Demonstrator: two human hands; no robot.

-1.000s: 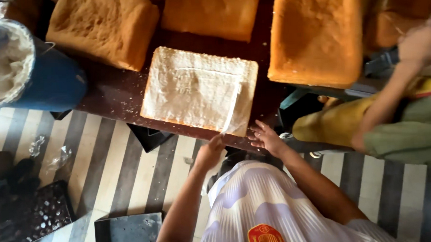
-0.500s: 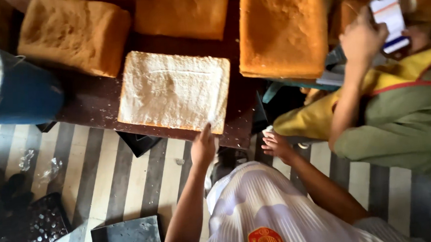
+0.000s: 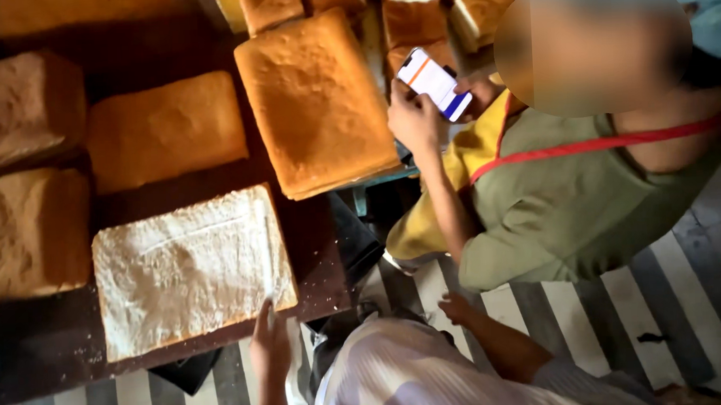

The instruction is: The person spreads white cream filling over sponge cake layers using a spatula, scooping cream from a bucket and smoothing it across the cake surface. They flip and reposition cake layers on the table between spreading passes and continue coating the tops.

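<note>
A pale, crustless slab of bread (image 3: 189,271) lies flat on the dark wooden table (image 3: 323,269). My left hand (image 3: 270,348) rests at the table's near edge, its fingertips touching the slab's near right corner; it holds nothing. Off to the right, my right hand (image 3: 458,307) hangs below the table edge over the striped floor, fingers loosely apart and empty. My white striped shirt fills the bottom of the view.
Several golden-brown loaves surround the slab: a big one (image 3: 316,103) behind it, another (image 3: 167,130) to the left, two (image 3: 25,233) at the far left. A seated person in green and yellow (image 3: 555,202) holds a phone (image 3: 434,83) at the right. The floor (image 3: 689,293) is striped.
The view has swung right and closer. My left hand stays at the slab's near right corner; my right hand has drifted slightly lower, away from the table. The neighbour keeps the phone raised.
</note>
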